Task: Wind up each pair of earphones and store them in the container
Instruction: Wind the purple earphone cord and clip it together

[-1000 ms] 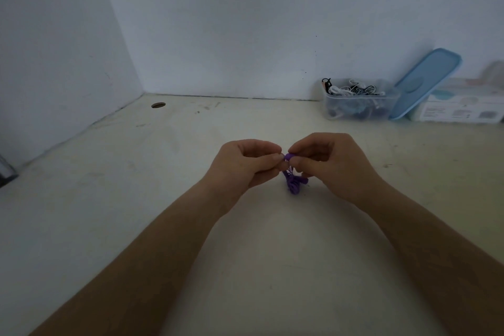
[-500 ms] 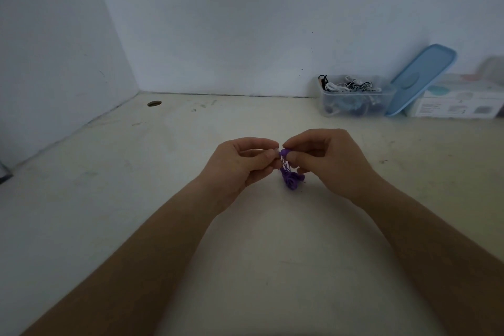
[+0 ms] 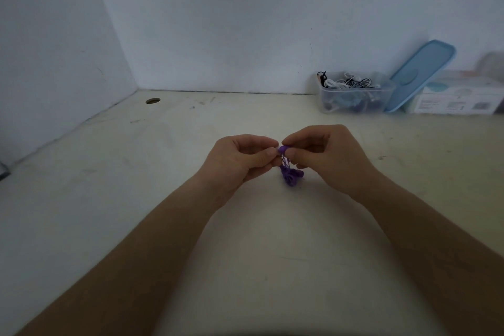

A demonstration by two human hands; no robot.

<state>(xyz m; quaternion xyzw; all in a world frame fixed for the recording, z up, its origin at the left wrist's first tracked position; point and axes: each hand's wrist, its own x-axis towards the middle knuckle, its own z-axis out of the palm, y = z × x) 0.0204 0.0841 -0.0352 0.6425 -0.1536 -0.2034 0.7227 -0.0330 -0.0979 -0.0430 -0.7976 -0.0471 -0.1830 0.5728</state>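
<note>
purple earphones (image 3: pixel 290 175), clear container (image 3: pixel 354 95), light blue lid (image 3: pixel 425 73), off-white table (image 3: pixel 245 240)

Matt & a bit rough-looking, scuffed w/ dark marks: the pale cream flat desk (image 3: pixel 136 172). Smooth plastic w/ low sheen, cable prob. rubbery: the small purple wired earphones (image 3: pixel 290 175). The clear rectangular plastic container (image 3: pixel 351 102) is see-through, slightly cloudy, smooth-walled. The light-blue flat plastic lid (image 3: pixel 421 76): smooth, satin. The white printed cardboard box (image 3: pixel 458 102): matt paper face. The white painted walls (image 3: pixel 245 22): matt, faint specks.
</note>
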